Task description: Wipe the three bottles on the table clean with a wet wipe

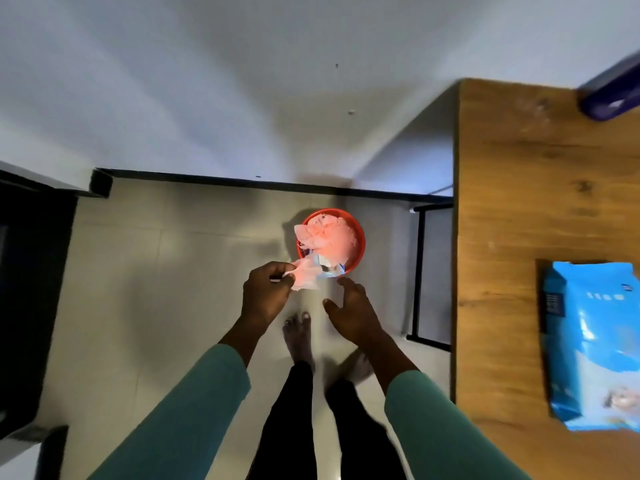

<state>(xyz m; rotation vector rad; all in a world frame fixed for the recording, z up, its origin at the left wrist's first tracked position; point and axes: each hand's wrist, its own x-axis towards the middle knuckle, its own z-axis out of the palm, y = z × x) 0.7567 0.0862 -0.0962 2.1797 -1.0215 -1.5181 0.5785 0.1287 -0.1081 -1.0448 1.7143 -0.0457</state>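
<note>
So the red bin [362, 242] sits on the pale tiled floor up against the wall, and it's stuffed with crumpled wipes [329, 235] that look pinkish from the bin's colour. The left hand [265, 294] is right at the bin's near-left edge, fingers curled in, pinching a scrunched wet wipe [306, 277] between thumb and fingertips. The wipe hangs over the near rim, partly overlapping it from this angle. The right hand [349, 313] is just on the near side of the bin, loose and spread, holding nothing. Both arms are in teal sleeves, and a bare foot [299, 337] shows on the floor nearer than the bin. Off to the right of the bin is the wooden table [519, 202], with a blue wipe pack [595, 341] lying flat on it, well away from the bin. Farther right and beyond the bin, at the table's far corner, there's a dark blue thing [613, 95], too blurry to tell what it is.
</note>
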